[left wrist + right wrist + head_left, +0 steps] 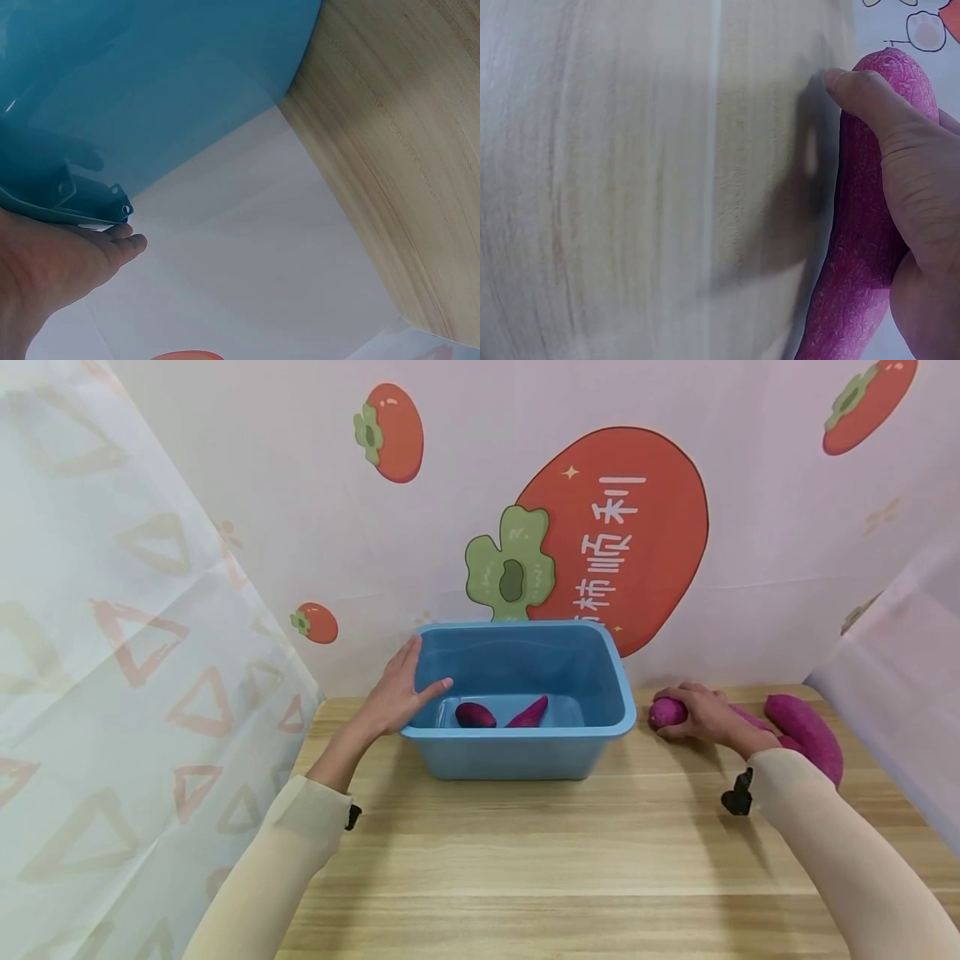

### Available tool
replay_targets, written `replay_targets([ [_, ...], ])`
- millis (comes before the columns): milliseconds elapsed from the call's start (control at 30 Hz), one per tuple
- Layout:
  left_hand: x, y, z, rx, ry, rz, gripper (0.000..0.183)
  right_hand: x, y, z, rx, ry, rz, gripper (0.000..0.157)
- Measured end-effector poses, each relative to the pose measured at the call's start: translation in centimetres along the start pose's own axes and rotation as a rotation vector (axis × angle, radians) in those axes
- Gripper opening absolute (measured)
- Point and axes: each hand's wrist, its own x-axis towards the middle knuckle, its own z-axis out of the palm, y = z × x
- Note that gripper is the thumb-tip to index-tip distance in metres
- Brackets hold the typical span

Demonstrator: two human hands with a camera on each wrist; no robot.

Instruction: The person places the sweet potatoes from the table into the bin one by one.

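My left hand (397, 689) holds the left rim of a blue plastic basin (506, 758), the thumb over the inner side and the fingers along the outside. In the left wrist view, the left hand (60, 262) lies against the rim beside the basin wall (187, 90). Two small purple sweet potatoes, one rounded (475, 716) and one pointed (530, 713), lie inside. My right hand (701, 714) grips a long purple sweet potato (666, 712) on the table right of the basin. From the right wrist, the thumb lies across this sweet potato (862, 195); the far fingers are mostly hidden.
A large curved purple sweet potato (810, 735) lies behind the right wrist, with more purple showing beside it. The wooden table (540, 860) backs onto a printed wall cloth (247, 485). Side cloths stand at the left and right.
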Motion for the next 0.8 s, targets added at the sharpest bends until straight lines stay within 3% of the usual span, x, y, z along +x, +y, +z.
replay_targets([
  [800,-0.1,0.0,0.0,0.01,-0.002,-0.003,0.103,0.2,-1.8,-2.5,-0.047,0.05,-0.052,0.061],
])
